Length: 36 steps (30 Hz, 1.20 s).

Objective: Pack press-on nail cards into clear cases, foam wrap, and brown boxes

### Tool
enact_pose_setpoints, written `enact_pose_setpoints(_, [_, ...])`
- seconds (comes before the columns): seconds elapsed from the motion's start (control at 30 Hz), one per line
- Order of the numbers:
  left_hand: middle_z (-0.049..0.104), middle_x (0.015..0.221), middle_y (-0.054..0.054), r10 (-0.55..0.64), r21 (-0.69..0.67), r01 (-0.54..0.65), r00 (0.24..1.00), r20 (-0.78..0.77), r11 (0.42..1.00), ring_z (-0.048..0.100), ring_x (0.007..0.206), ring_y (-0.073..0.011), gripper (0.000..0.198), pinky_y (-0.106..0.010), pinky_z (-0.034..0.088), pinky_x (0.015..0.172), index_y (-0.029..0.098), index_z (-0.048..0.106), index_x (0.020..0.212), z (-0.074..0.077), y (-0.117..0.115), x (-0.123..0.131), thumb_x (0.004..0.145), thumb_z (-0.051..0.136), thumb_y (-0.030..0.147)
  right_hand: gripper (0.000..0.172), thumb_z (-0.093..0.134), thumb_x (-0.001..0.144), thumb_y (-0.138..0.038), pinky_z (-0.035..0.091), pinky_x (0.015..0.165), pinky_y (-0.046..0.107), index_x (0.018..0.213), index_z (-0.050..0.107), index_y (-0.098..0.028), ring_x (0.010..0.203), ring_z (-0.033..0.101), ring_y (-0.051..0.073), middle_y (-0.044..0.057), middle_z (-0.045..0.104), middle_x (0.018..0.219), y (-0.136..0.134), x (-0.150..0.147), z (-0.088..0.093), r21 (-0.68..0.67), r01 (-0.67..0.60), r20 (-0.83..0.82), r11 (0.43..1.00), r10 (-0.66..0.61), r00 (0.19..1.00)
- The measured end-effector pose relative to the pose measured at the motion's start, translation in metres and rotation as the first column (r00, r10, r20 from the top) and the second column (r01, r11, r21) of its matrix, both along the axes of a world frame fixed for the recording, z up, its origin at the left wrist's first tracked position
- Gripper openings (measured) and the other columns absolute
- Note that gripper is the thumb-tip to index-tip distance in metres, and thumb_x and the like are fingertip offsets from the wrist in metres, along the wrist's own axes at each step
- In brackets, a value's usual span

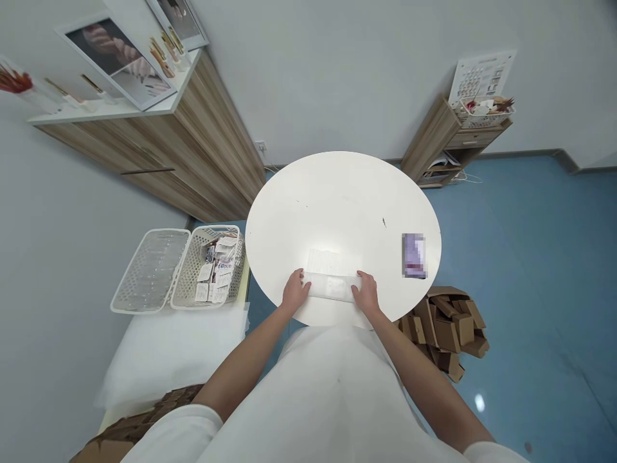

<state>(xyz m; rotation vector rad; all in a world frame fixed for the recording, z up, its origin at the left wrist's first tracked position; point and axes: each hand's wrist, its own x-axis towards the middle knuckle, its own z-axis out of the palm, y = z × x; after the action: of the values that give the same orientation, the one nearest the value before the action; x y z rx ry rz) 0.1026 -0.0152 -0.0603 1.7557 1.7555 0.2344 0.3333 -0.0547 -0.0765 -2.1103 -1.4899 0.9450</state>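
Note:
A white, slightly see-through packing sheet [330, 287], folded into a long flat strip, lies near the front edge of the round white table [337, 186]. My left hand [295, 290] pinches its left end between thumb and fingers. At the opposite end my right hand [366, 292] has the same kind of hold. Just beyond the strip, a paler flat piece [324, 260] with faint lines on it rests on the tabletop; whether it joins the strip I cannot tell. Anything wrapped inside the fold is hidden.
A blurred purple item [414, 256] lies at the table's right side. Leftward stand a white basket [178, 302] of small packets, another basket [144, 308] of clear items and a pile of white sheets [178, 347]. Brown cardboard boxes [448, 328] crowd the floor at right.

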Motion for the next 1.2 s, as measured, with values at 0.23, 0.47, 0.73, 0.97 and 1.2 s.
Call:
enact_pose_setpoints(0.23, [0.035,0.133,-0.01,-0.529,0.124,0.545,0.837,-0.143,0.829,0.032,0.121,-0.0267,0.047,-0.042,0.028,0.096,0.024,0.038,0.123,0.005,-0.027,0.026,0.077,0.049,0.031,0.071,0.051,0.072,-0.034,0.045,0.082,0.039,0.133,0.019,-0.015,0.113,0.045,0.028,0.018,0.037,0.127,-0.026,-0.009,-0.01,-0.085,0.224,-0.14,0.971,-0.234,0.962])
enact_pose_setpoints(0.47, [0.025,0.14,-0.01,-0.564,0.04,0.576,0.811,-0.152,0.817,0.029,0.123,-0.0281,0.058,-0.043,0.026,0.096,0.027,0.03,0.129,-0.002,-0.032,0.031,0.075,0.051,0.034,0.064,0.047,0.075,-0.033,0.048,0.07,0.035,0.132,0.023,-0.017,0.096,0.056,0.025,0.016,0.05,0.114,-0.028,-0.011,-0.013,-0.093,0.182,-0.043,0.979,-0.186,0.982])
enact_pose_setpoints(0.73, [0.021,0.141,-0.012,-0.618,0.014,0.624,0.775,-0.132,0.781,0.028,0.124,-0.0299,0.065,-0.044,0.025,0.096,0.026,0.028,0.13,-0.001,-0.051,0.033,0.072,0.054,0.033,0.065,0.043,0.079,-0.033,0.049,0.071,0.037,0.135,0.016,-0.015,0.099,0.055,0.026,0.018,0.046,0.119,-0.055,-0.027,-0.014,-0.079,0.29,0.019,0.954,-0.29,0.957])
enact_pose_setpoints(0.97, [0.025,0.14,-0.011,-0.669,0.004,0.674,0.733,-0.123,0.738,0.028,0.124,-0.0298,0.066,-0.045,0.025,0.096,0.028,0.029,0.13,0.003,-0.051,0.035,0.07,0.055,0.035,0.048,0.041,0.078,-0.026,0.048,0.073,0.035,0.125,0.038,-0.016,0.089,0.059,0.022,0.013,0.058,0.107,-0.049,-0.029,-0.001,-0.074,0.228,-0.191,0.971,-0.239,0.952])
enact_pose_setpoints(1.2, [0.021,0.14,-0.014,-0.395,0.013,0.4,0.909,-0.134,0.916,0.022,0.126,-0.0319,0.066,-0.049,0.022,0.097,0.025,0.024,0.131,-0.003,-0.056,0.015,0.073,0.051,0.038,0.042,0.048,0.076,-0.038,0.044,0.084,0.036,0.114,0.051,-0.02,0.095,0.052,0.021,0.009,0.052,0.104,-0.049,-0.038,0.01,0.024,-0.031,-0.053,0.999,0.032,0.998])
